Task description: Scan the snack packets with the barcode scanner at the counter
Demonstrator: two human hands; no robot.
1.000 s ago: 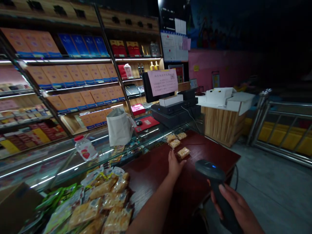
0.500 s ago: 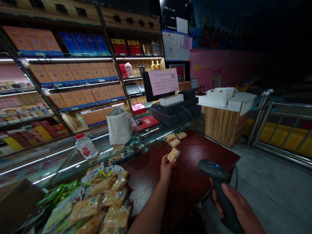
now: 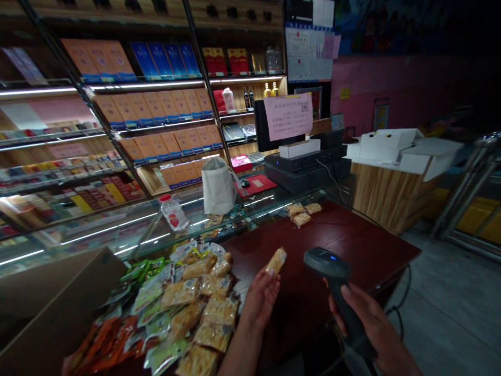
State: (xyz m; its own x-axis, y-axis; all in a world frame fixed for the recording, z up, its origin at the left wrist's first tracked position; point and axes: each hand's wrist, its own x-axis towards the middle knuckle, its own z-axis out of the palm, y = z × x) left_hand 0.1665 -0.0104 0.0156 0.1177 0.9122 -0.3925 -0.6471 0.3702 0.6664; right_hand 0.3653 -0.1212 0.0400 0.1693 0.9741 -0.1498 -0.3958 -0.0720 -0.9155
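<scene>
My left hand [image 3: 263,292] pinches a wrapped snack bar [image 3: 276,261] between thumb and fingers, raised over the dark red tabletop [image 3: 352,245]. A dark barcode scanner [image 3: 329,263] with a small blue light is gripped by its handle in my right hand [image 3: 368,318]; its head points toward the held bar, with a gap between them. To the left of my left forearm lies a pile of similar clear-wrapped snack bars [image 3: 217,310], beside green snack packets [image 3: 146,269] and orange packets [image 3: 113,334]. Three wrapped bars [image 3: 300,219] lie together at the table's far edge.
An open cardboard box [image 3: 58,308] stands at the left. On the glass counter are a red-lidded plastic jar [image 3: 174,213], a white bag [image 3: 218,188] and a monitor [image 3: 260,125] with a pink notice. Boxed goods fill the shelves [image 3: 156,109] behind. A metal railing [image 3: 475,188] is at right.
My left hand has drawn the bar back toward me and turned it so it stands more on edge. The scanner is now nearer to the bar. The view has swung left.
</scene>
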